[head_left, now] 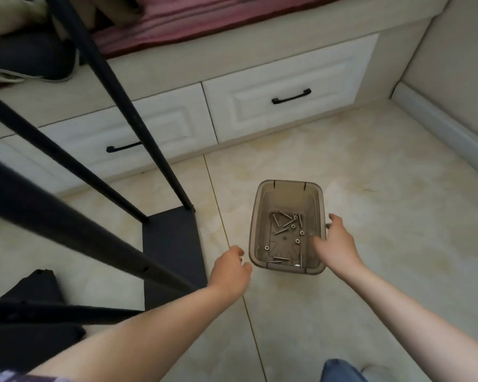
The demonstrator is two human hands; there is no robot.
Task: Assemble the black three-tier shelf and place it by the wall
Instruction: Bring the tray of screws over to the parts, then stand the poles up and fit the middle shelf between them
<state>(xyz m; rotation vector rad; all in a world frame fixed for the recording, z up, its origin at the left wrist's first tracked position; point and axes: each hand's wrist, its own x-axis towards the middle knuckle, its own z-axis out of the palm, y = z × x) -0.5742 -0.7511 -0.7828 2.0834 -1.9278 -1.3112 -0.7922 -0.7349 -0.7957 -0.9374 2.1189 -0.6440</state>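
A translucent brown plastic bin (262, 205) stands on the tiled floor and holds several silver screws and nuts (287, 226). My right hand (338, 244) lies at the bin's right rim with relaxed fingers; whether it touches the rim I cannot tell. My left hand (231, 267) hovers just left of the bin's near corner, fingers loosely curled, holding nothing. The black shelf frame is at the left: long black poles (127, 111) slant up from a black shelf board (171, 244) lying on the floor.
White drawers with black handles (291, 96) run under a window seat with a red cushion (177, 20) at the back. A second black board (39, 321) lies at lower left. A baseboard (439, 125) lines the wall at right. My knee (340, 370) shows at the bottom.
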